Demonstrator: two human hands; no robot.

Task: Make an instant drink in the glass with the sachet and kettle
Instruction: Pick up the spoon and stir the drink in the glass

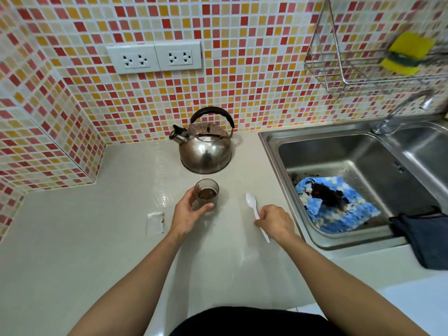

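Two bare forearms extend from the near edge of the countertop (72, 238) toward its middle. The left hand (186, 215) is partly open, curved around the near left side of the glass (206, 192), with the thumb and fingers touching its wall. The glass stands upright at mid-counter and contains dark brown powder at the bottom. The right hand (275, 223) is loosely closed, knuckles up, resting on the handle of a white plastic spoon (255, 213); whether the fingers pinch the handle or only press on it cannot be determined. The spoon lies flat on the counter, bowl pointing away from the person, near the sink-side edge.

The sachet (155, 223) lies flat to the left of the left wrist, apart from the glass, with brown specks along its right edge.

Beyond the glass, near the back edge by the tiled wall, the steel kettle (205, 147) stands upright, its spout pointing left and its black handle raised.

The sink (274, 151) is set into the right side of the counter. It holds a blue-and-white cloth (339, 212) with a dark stain. A dark blue cloth (426, 238) drapes over the sink's near right rim. Two socket plates (155, 58) are mounted on the wall above the kettle, and a wire rack (339, 78) with a yellow sponge (407, 53) hangs above the sink.
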